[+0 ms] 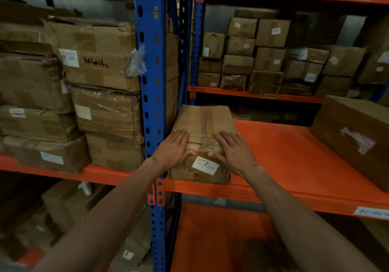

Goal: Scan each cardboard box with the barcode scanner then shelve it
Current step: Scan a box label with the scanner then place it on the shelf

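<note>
Orange shelf: a steel deck is running between blue uprights, carrying the task's box at its left front corner.
Stacked cartons: taped brown boxes are filling the bay left of the upright, with more sitting on the far rack behind.
Large box: it is lying on the same deck, well apart to the right.
Cardboard box: taped along its top, it is sitting on the shelf just beside the blue upright, its front face flush with the deck's edge.
Left hand: fingers are lying straight and together on the box top, thumb pressing the front upper edge.
Right hand: it is resting flat likewise, fingers spread a little, thumb reaching toward the other thumb.
White label: it is showing on the front face below the thumbs.
</note>
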A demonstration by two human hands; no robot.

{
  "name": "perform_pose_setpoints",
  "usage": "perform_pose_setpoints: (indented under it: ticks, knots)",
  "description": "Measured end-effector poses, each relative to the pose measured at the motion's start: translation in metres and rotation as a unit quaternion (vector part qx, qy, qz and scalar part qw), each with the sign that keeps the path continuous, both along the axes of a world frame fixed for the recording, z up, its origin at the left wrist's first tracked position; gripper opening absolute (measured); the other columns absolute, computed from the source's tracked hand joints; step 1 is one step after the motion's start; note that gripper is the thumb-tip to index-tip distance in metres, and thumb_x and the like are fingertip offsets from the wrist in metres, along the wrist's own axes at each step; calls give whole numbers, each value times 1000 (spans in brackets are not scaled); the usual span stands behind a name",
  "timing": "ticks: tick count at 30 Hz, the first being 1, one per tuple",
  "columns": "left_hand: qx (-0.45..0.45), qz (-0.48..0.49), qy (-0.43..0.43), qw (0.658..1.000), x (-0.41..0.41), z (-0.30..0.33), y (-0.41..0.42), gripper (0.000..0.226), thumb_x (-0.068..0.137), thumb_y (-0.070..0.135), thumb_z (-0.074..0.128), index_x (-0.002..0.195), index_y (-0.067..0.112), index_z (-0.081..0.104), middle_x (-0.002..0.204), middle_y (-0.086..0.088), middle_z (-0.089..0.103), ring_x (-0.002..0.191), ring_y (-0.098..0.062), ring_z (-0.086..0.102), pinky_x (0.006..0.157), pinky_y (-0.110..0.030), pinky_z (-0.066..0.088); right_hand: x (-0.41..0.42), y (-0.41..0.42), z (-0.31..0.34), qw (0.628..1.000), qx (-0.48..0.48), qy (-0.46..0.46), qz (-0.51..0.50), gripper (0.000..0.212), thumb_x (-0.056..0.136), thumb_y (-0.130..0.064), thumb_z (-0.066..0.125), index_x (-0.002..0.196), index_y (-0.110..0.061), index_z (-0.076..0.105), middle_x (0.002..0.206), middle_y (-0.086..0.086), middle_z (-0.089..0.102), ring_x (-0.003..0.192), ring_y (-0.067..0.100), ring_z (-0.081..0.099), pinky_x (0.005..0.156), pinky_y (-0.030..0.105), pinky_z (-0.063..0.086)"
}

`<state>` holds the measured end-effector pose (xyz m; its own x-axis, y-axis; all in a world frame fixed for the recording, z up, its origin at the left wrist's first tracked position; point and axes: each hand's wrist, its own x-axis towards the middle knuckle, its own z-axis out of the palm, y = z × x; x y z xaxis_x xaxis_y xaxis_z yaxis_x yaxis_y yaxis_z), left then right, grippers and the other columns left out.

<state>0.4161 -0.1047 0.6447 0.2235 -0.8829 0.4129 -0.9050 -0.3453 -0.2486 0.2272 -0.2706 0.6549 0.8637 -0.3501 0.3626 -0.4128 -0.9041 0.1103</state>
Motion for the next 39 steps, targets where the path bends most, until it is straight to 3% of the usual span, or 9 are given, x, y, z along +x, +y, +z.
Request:
perform_pose_setpoints:
  ticks: [9, 16, 19, 26, 30, 33, 35, 39]
  knots:
    - [82, 30, 5, 996, 5, 9, 0, 77, 101, 56, 24, 153, -1, 16, 159, -21, 21, 147, -30, 20, 121, -36, 9, 10, 12, 0, 1000, 21, -1, -18, 81, 98, -73, 33, 162, -24, 27, 167, 5, 28, 155, 24, 21, 127, 43, 2]
    - [97, 43, 59, 993, -5, 11, 6, 74, 103, 51, 20, 153, -2, 5, 162, -22, 3, 150, -31, 2, 122, -39, -2, 9, 20, 4, 997, 54, 23, -45, 80, 100, -72, 28, 164, -26, 16, 170, 4, 17, 157, 24, 7, 127, 47, -3]
    - [64, 44, 110, 991, -17, 5, 13, 72, 104, 49, 19, 154, 0, 1, 162, -21, -4, 150, -31, -5, 122, -42, -4, 4, 28, 0, 994, 91, 25, -59, 78, 102, -68, 28, 165, -24, 11, 172, 7, 8, 158, 26, -3, 127, 47, -4]
    - [-92, -46, 163, 981, -74, -43, 48, 70, 101, 46, 40, 150, -3, 26, 160, -23, 16, 150, -33, 10, 123, -44, 9, -64, 63, -32, 995, 85, -52, -29, 75, 105, -60, 36, 163, -13, 24, 172, 10, 15, 159, 26, 6, 128, 42, 0]
    - [-54, -50, 257, 964, -119, -80, 64, 71, 96, 49, 49, 145, 0, 36, 150, -18, 38, 140, -31, 32, 116, -38, 24, -113, 94, -65, 989, 129, -53, -56, 71, 105, -53, 48, 158, -8, 35, 165, 16, 32, 155, 31, 24, 127, 42, 8]
    - [-22, -55, 292, 955, -157, -105, 80, 64, 90, 48, 60, 130, -1, 50, 128, -17, 54, 121, -33, 48, 104, -38, 37, -156, 116, -92, 983, 161, -10, -91, 67, 104, -52, 50, 153, -7, 43, 158, 16, 43, 148, 30, 36, 124, 35, 12]
    - [0, -49, 288, 956, -182, -123, 90, 61, 88, 48, 60, 125, 0, 53, 120, -16, 56, 114, -33, 52, 100, -38, 39, -186, 130, -110, 976, 184, 9, -116, 64, 102, -52, 52, 150, -9, 46, 150, 16, 50, 142, 33, 42, 120, 35, 21]
    - [38, -27, 299, 953, -236, -159, 113, 64, 89, 56, 52, 127, 4, 51, 124, -13, 56, 116, -29, 50, 102, -39, 38, -247, 155, -145, 960, 224, 42, -160, 65, 99, -57, 51, 147, -13, 47, 145, 13, 52, 132, 35, 50, 108, 38, 38]
